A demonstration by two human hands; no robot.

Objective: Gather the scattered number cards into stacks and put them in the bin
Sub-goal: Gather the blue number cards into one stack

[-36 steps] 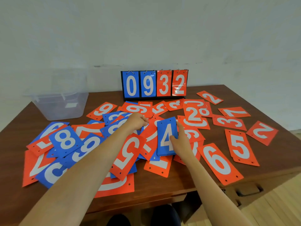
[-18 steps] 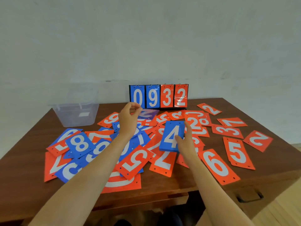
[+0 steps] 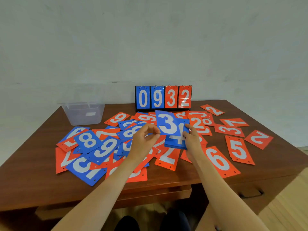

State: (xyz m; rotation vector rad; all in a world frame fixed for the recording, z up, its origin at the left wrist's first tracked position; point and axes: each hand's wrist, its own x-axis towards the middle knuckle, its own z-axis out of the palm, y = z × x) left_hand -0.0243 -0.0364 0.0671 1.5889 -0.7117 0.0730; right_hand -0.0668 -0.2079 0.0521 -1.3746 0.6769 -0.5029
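Two blue cards in hand above the surface (image 3: 33, 180). Left grip (image 3: 145, 140) pinches the 3 card (image 3: 167, 124) at its lower corner. The 3 card overlaps the 4 card (image 3: 176, 142), which the right grip (image 3: 191, 139) grasps. Other cards (image 3: 218, 159) lie scattered across the surface. Clear bin (image 3: 83, 114) stands far left, apart.

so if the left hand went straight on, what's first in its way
Likely the blue 4 card in the right hand; the blue 3 card in the left hand overlaps it, depth unclear.

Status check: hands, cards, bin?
Left hand pinches blue 3 card. Right hand holds blue 4 card, 3 overlapping it. Bin back left, nothing blocking; scattered cards across table.
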